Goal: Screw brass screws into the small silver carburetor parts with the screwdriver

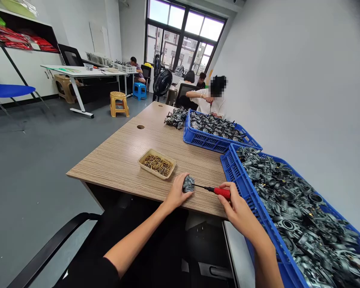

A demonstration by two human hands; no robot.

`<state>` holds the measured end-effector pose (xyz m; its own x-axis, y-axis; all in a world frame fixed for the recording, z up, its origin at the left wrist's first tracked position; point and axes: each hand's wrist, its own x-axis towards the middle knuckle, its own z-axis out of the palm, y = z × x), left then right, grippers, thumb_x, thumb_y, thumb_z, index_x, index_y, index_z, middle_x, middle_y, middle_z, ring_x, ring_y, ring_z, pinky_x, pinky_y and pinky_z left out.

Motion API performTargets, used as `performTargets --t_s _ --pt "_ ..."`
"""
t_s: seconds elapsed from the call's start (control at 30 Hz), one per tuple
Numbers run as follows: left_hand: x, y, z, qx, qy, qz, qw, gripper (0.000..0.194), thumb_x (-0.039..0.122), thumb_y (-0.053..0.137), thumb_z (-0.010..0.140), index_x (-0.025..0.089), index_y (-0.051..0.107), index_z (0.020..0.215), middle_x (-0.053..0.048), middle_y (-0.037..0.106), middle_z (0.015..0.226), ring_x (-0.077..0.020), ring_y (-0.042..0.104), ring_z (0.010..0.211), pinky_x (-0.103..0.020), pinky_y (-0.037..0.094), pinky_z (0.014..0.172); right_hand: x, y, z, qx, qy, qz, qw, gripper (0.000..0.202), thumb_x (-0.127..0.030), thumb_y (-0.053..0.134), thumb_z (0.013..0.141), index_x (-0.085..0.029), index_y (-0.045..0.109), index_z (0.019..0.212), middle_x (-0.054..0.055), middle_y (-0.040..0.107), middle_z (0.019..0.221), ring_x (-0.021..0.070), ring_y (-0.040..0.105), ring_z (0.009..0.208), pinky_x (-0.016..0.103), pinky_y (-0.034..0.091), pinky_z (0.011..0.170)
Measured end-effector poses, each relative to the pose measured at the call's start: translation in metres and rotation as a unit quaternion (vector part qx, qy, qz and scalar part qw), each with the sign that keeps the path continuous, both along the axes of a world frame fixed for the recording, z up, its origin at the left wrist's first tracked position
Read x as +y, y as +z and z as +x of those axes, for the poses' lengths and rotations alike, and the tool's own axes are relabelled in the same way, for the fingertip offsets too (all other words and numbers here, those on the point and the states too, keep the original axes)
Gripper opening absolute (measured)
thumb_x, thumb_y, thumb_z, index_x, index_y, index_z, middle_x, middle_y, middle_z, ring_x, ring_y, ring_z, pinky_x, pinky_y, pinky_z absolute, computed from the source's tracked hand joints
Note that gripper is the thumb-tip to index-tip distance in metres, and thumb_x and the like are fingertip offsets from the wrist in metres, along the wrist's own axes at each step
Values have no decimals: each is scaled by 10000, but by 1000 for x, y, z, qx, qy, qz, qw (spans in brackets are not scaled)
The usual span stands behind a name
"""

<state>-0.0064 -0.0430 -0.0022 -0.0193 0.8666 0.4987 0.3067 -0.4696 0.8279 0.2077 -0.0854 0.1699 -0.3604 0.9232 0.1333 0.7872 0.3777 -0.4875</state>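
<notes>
Near the front edge of the wooden table [117, 160], my left hand [177, 192] is closed around a grey metal carburetor body [188, 184]. My right hand [236, 206] grips the red handle of a screwdriver [222, 193]. Its dark shaft points left, and the tip meets the face of the carburetor body; whether it sits in a hole or a screw is too small to tell. Just beyond my left hand is a shallow beige tray [147, 169] full of small brass parts [157, 165].
To my right a blue crate [243, 180] holds many metal carburetor bodies [276, 192]. Behind it stands another filled blue crate [202, 140], with a loose pile of metal parts [177, 118] beside it. Across the table sits a co-worker [213, 100] in white.
</notes>
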Motion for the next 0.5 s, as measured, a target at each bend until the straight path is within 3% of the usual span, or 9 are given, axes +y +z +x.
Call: performTargets --t_s 0.13,0.2,0.3,0.37,0.5 --pt "-1 2 0 12 0 0 1000 773 209 773 772 206 443 1471 -154 523 1457 -317 474 1370 -529 351 1187 1 -1 -1 -64 -98 -2 993 291 -542 383 1014 -263 459 1048 48 686 838 264 680 744 351 477 717" --pt "-1 2 0 15 -1 2 1000 772 207 768 776 204 440 1474 -157 521 1460 -317 471 1372 -532 352 1188 1 0 -1 -53 -91 -7 994 301 -537 394 1011 -261 460 1111 43 688 847 249 671 711 347 483 712" --pt "-2 1 0 15 -3 5 1000 770 202 767 778 200 440 1476 -157 519 1465 -314 466 1378 -529 347 1193 -1 3 1 5 -9 -4 1000 297 -448 416 1011 -259 427 1240 73 706 1041 228 696 859 335 507 799" --pt "-2 1 0 13 -3 5 1000 775 197 769 774 198 442 1476 -156 518 1467 -312 464 1379 -528 344 1197 -1 4 2 10 9 5 1000 253 -417 416 1009 -258 448 1203 84 705 1084 231 696 937 336 506 833" --pt "-2 1 0 7 -4 2 1000 778 206 772 774 205 446 1481 -154 516 1471 -316 464 1382 -531 341 1199 1 3 1 -56 -80 13 995 271 -509 410 1007 -254 491 1047 59 703 843 259 686 744 332 473 686"
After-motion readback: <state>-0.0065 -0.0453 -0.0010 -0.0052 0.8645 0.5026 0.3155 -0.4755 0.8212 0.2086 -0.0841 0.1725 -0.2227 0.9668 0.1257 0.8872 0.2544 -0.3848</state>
